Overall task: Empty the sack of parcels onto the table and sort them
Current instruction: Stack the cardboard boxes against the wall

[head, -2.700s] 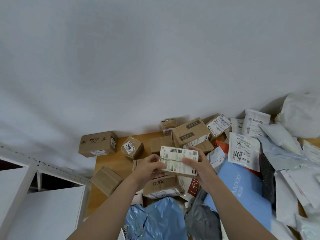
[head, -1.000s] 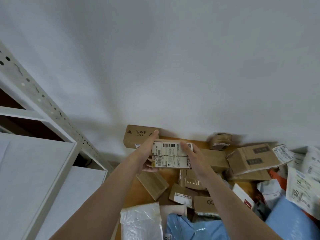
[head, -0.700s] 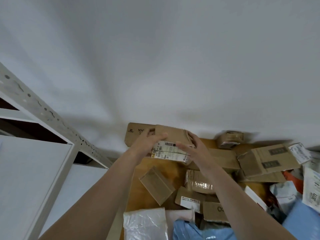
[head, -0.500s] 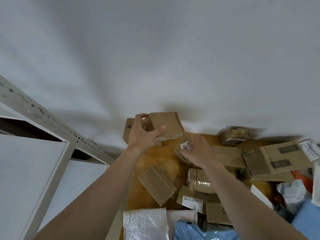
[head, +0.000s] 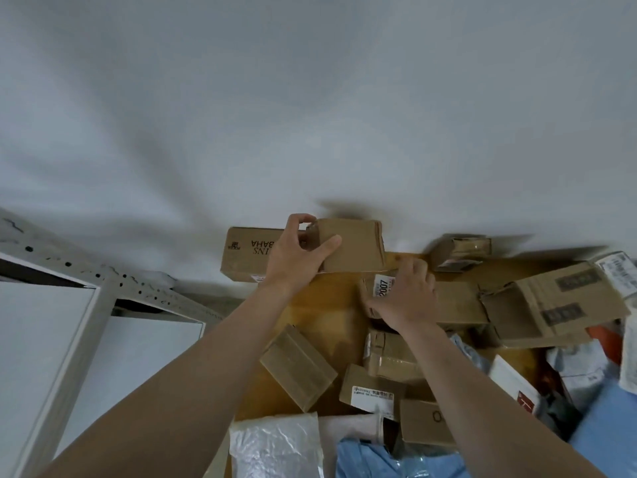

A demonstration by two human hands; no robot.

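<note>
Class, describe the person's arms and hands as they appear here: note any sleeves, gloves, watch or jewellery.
The left forearm and right forearm are bare to the picture's lower edge, no sleeve in view. The left hand and right hand wear no gloves; no ring, watch or bracelet shows.

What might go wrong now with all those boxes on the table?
The left hand holds the brown box by one end only, so it might slip. The flat box lies near the table edge, beside the left forearm; a nudge could knock it off. The right hand grips the small box among other boxes, which may slide.
</note>
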